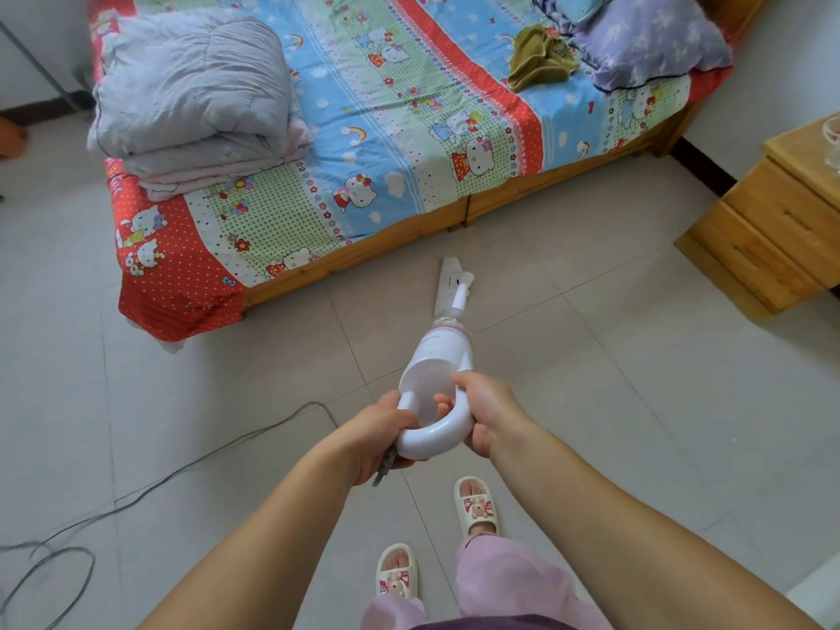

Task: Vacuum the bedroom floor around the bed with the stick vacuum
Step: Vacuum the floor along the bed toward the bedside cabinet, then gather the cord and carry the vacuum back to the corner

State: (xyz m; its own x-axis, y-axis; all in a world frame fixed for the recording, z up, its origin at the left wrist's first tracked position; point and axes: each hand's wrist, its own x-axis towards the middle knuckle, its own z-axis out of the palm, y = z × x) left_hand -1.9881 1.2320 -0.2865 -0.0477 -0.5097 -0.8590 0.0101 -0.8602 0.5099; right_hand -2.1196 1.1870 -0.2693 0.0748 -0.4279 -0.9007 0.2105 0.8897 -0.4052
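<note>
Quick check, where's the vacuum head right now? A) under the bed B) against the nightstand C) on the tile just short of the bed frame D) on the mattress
C: the vacuum head sits on bare floor a little short of the bed frame, with both the left hand and right hand on the handle.

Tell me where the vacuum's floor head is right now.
In the head view, the white floor head of the stick vacuum sits on the pale tiled floor near centre, just short of the wooden bed frame.
</note>
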